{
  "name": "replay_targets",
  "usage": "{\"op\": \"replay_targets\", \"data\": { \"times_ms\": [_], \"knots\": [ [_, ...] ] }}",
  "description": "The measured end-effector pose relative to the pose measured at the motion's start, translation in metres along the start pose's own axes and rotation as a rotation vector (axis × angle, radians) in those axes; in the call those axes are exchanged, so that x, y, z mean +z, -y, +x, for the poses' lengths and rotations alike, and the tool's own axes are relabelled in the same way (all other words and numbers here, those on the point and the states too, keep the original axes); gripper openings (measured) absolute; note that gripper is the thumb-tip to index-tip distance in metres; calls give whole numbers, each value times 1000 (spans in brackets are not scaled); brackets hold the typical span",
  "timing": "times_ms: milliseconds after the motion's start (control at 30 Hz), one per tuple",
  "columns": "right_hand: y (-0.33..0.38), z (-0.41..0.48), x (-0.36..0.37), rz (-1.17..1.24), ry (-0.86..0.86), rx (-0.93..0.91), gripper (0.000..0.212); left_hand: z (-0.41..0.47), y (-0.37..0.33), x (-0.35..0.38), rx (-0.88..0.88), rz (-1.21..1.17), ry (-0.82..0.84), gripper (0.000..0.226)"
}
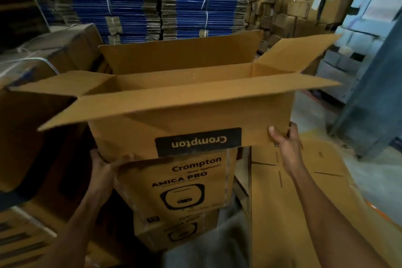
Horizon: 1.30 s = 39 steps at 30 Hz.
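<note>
The open carton (195, 124) is held just over the top edge of the stack of printed boxes (185, 187), its long axis running left to right between two equally near hands. It is plain brown, flaps splayed, label upside down. The left hand (104, 167) cups its lower left corner, fingers curled beneath. The right hand (285, 143) clamps the lower right corner, thumb on the near face.

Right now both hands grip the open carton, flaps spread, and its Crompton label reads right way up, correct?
No: the head view shows the Crompton label upside down on the open carton. The left hand and right hand do both grip it, flaps spread.
</note>
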State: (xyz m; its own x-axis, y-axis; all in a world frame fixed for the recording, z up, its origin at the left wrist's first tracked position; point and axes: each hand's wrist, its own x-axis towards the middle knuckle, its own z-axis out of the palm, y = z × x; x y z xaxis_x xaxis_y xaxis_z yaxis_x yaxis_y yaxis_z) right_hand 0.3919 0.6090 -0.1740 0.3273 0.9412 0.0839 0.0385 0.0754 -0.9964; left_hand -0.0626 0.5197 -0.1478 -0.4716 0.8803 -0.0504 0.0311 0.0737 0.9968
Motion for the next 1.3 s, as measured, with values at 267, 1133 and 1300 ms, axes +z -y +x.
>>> {"op": "replay_targets", "data": {
  "times_ms": [267, 1133, 1300],
  "knots": [
    [66, 39, 5, -19, -52, -74, 78, 26, -74, -6, 205, -74, -65, 78],
    [23, 8, 15, -290, 108, 165, 115, -16, -24, -5, -85, 268, -53, 117],
    [88, 26, 20, -339, 129, 25, 56, -1, -81, -8, -26, 557, -72, 100]
  ]
}}
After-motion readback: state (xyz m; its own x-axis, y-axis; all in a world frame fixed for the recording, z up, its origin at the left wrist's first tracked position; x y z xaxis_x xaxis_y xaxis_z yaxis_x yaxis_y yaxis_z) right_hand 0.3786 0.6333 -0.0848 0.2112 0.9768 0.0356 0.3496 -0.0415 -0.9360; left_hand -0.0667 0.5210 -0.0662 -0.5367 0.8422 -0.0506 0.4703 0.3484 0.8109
